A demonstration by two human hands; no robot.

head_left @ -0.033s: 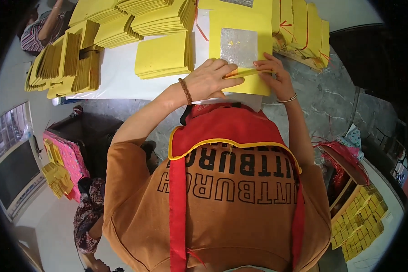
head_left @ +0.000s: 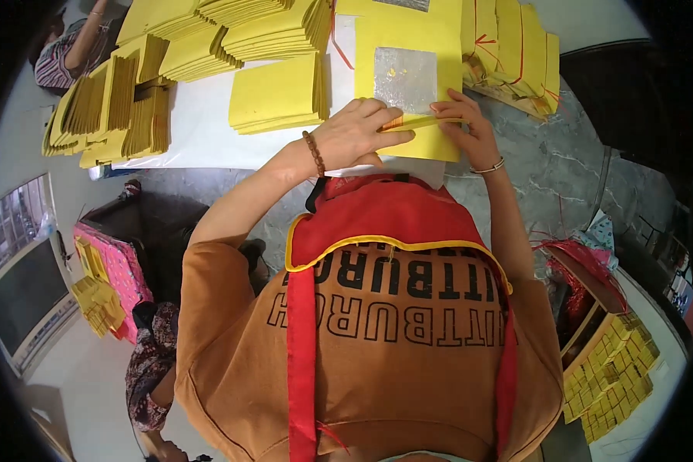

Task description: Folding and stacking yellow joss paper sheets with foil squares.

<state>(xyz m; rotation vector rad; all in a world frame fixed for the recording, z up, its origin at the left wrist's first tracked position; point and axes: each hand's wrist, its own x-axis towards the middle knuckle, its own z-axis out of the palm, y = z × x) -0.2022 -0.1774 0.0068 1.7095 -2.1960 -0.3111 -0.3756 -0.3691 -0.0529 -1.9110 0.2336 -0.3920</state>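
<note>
Yellow sheet (head_left: 368,77), silver square (head_left: 406,81) — yellow paper stacks (head_left: 276,92), red cords (head_left: 523,54), white tabletop (head_left: 200,123). Red apron (head_left: 396,212), yellow trim (head_left: 396,242) — rust-brown shirt (head_left: 416,385), black lettering (head_left: 420,285). Brown beaded bracelet (head_left: 315,154). Grey marbled floor (head_left: 550,162). Pink patterned cloth (head_left: 131,277).

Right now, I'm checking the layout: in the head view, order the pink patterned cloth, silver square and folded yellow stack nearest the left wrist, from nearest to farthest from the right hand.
1. Silver square: just up and left of the right hand.
2. Folded yellow stack: farther left, on the white tabletop.
3. Pink patterned cloth: farthest, toward the picture's left edge.
</note>
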